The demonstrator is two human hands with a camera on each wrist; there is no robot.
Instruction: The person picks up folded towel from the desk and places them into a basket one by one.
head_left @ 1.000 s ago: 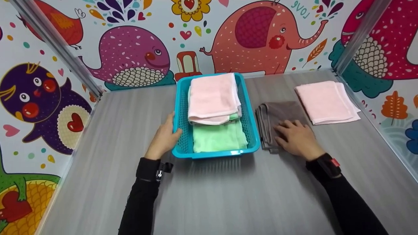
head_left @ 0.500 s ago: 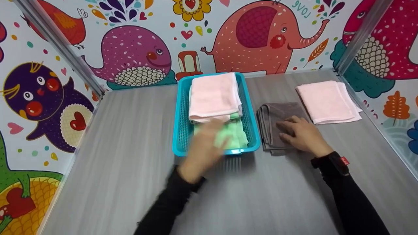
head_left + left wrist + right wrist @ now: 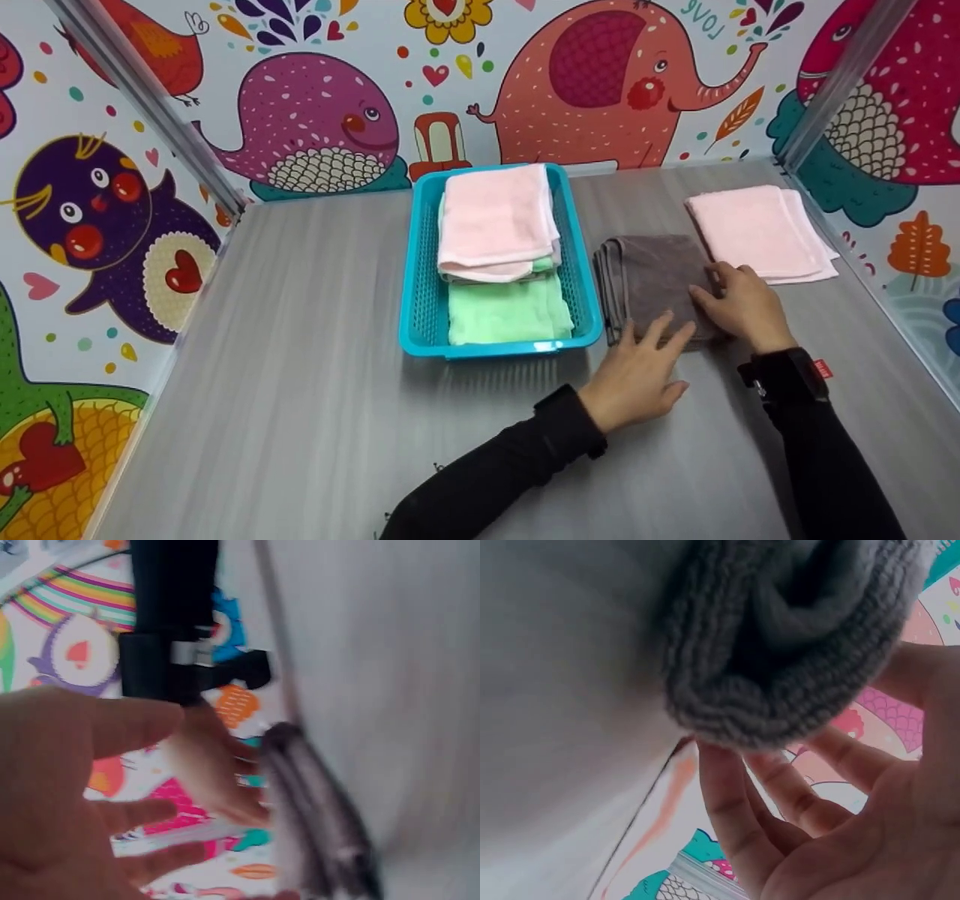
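A folded grey-brown towel lies on the table to the right of a blue basket. My right hand is at its right edge; the right wrist view shows the thumb on one side of the folded towel edge and fingertips against the other. My left hand hovers around the towel's near edge, fingers spread and holding nothing. In the left wrist view its fingers extend toward the towel. Inside the basket, a folded pink towel lies on top of other cloths, above a light green towel.
A second folded pink towel lies at the right, just beyond the grey-brown one. Cartoon-printed walls bound the grey table at the back and both sides. Metal posts stand at the back corners.
My left hand has left the basket's left rim and crossed right to the towel's near edge. My right hand has slid from the towel's top to its right edge.
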